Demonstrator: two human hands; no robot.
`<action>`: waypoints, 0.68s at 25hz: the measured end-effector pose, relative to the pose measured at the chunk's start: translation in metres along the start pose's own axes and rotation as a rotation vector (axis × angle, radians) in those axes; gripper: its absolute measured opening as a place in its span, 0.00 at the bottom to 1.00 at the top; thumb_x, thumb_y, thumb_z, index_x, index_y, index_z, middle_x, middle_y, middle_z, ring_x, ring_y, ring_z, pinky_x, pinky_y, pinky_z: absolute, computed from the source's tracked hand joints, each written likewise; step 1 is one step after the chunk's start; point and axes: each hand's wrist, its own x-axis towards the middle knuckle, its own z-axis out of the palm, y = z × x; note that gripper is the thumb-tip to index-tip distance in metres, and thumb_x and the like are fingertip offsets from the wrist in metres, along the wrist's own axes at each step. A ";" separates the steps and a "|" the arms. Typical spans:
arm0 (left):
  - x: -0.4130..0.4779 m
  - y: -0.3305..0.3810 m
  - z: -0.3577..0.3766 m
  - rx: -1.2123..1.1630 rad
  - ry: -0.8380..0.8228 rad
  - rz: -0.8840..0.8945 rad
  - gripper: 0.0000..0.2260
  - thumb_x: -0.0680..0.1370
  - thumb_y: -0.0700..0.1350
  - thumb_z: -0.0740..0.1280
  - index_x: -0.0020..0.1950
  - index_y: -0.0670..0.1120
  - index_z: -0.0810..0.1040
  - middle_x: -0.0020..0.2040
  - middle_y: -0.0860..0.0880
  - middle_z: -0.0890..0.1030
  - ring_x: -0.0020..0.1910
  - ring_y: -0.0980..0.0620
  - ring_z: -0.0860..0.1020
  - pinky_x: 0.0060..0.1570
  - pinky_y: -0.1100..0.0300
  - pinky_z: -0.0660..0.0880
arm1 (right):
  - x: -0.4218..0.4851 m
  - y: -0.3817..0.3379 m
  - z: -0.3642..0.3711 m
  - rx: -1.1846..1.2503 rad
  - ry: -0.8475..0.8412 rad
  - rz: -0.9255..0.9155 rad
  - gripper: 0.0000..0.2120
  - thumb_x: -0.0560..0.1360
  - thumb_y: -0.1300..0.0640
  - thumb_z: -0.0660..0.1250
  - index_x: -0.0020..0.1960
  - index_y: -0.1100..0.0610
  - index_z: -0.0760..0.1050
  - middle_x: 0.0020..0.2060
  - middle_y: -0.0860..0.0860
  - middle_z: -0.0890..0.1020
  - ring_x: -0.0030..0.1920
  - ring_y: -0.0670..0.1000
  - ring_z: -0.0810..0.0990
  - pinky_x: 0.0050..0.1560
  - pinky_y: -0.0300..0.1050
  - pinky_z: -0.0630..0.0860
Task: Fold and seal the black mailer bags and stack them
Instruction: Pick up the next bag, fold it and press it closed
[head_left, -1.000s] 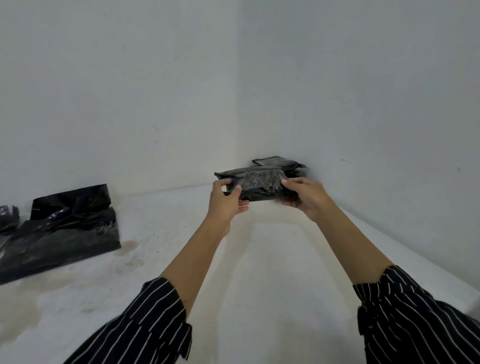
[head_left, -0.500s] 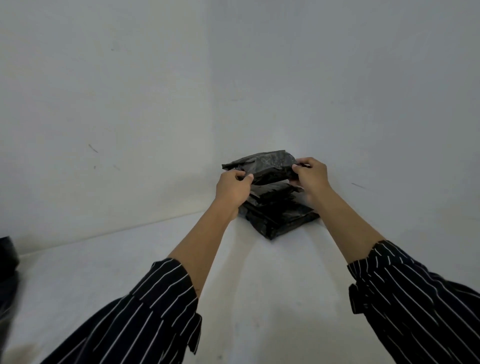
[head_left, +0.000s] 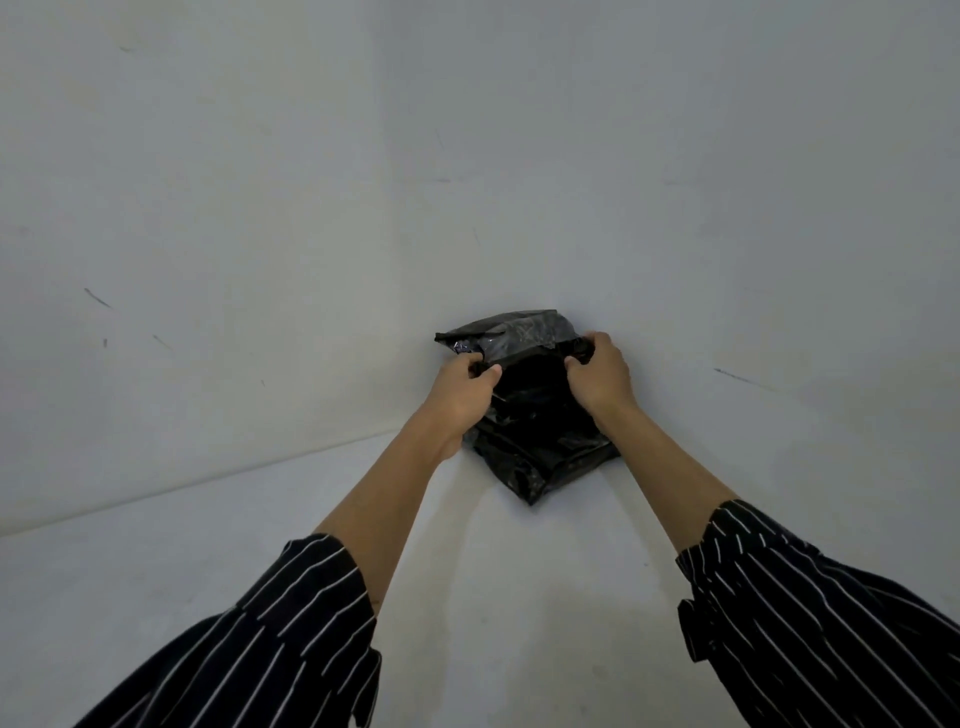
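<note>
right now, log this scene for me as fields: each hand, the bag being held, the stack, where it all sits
left hand: grips the left end of the folded mailer bag
right hand: grips the right end of the same bag
folded mailer bag: black, crumpled, held level at the top of the stack; full contact cannot be told
stack: black folded bags, in the corner where two walls meet
surface: white, the stack rests on it
sleeves: dark, white stripes
</note>
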 end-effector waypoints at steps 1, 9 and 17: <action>0.000 -0.002 0.002 0.007 0.021 0.026 0.19 0.81 0.44 0.59 0.73 0.44 0.64 0.65 0.48 0.71 0.56 0.55 0.69 0.54 0.64 0.66 | -0.005 0.002 0.002 -0.075 0.036 -0.061 0.21 0.79 0.60 0.60 0.71 0.59 0.63 0.65 0.60 0.69 0.63 0.59 0.71 0.59 0.45 0.69; 0.002 -0.010 0.009 0.091 0.017 0.040 0.23 0.80 0.46 0.62 0.74 0.49 0.61 0.71 0.46 0.68 0.66 0.47 0.70 0.66 0.50 0.69 | -0.030 0.015 0.012 -0.470 0.031 -0.340 0.21 0.82 0.52 0.54 0.74 0.54 0.61 0.73 0.56 0.63 0.73 0.55 0.60 0.71 0.54 0.55; -0.045 0.000 -0.024 0.348 0.163 0.149 0.16 0.79 0.45 0.63 0.66 0.44 0.71 0.64 0.44 0.72 0.61 0.48 0.72 0.54 0.63 0.67 | -0.063 -0.023 -0.013 -0.392 0.045 -0.392 0.13 0.78 0.55 0.61 0.61 0.58 0.72 0.59 0.54 0.75 0.60 0.55 0.72 0.61 0.50 0.63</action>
